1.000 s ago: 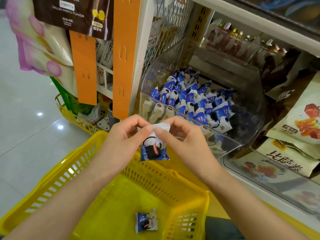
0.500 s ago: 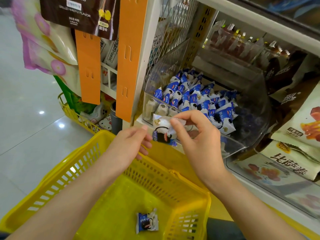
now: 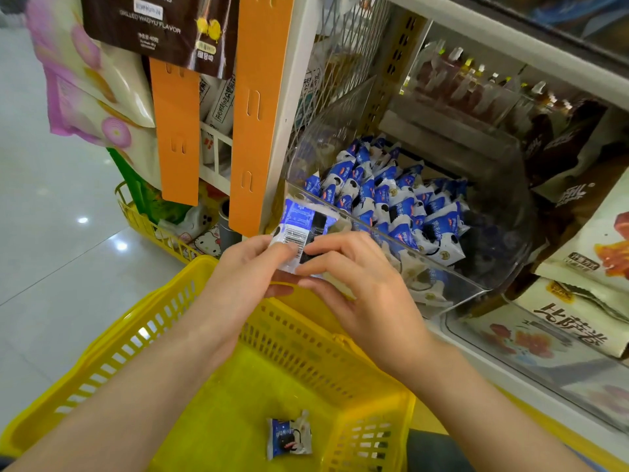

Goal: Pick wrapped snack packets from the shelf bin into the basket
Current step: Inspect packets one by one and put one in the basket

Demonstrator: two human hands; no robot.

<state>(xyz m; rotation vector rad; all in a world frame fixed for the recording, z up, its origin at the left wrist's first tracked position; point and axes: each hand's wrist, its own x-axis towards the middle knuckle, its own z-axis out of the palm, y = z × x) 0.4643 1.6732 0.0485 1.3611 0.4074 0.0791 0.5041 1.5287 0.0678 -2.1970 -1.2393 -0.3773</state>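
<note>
The left hand (image 3: 245, 277) has rejoined the right hand (image 3: 367, 294), both sets of fingers pinching the snack packet (image 3: 299, 229), now barcode-side up above the basket's (image 3: 163, 301) far rim, so it is probably about to be dropped in.

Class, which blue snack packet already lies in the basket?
The lone packet on the basket floor; the held packet is between left hand and right hand, other packets fill the bin.

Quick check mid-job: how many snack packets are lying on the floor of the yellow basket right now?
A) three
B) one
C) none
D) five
B: only one blue-and-white packet lies on the floor of the yellow basket; the left hand and right hand hold a second packet, not yet in the basket.
</note>
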